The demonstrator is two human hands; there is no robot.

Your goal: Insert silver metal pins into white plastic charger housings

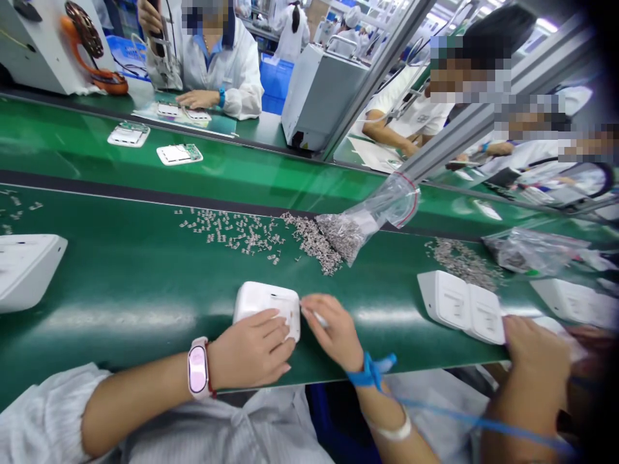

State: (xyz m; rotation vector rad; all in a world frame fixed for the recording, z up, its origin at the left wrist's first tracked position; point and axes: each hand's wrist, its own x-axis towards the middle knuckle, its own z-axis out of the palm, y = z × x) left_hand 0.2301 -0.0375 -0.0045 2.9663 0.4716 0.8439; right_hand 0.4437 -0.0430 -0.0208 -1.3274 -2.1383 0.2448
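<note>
A white plastic casing [261,298] with rounded corners rests on the green bench in front of me. My left hand [254,348] lies over its near part, fingers across the top and thumb along the near side, holding it. At the casing's right edge is my right hand [333,328], its thumb and fingertips pinched close to the side wall. Something small and whitish shows inside that hand, but its kind is hidden by the fingers. Beyond the casing lies a scatter of small metal pieces [242,231], thickening into a pile [314,243] beside a clear plastic bag [348,229] of similar pieces.
White casings [454,303] stand at right near a co-worker's hand [536,348]; another casing [26,267] is at far left. A second bag [527,248] lies at right. Beyond a dark rail, boards in white shells [178,154] sit on a green strip. A blue wrist cord [464,419] trails right.
</note>
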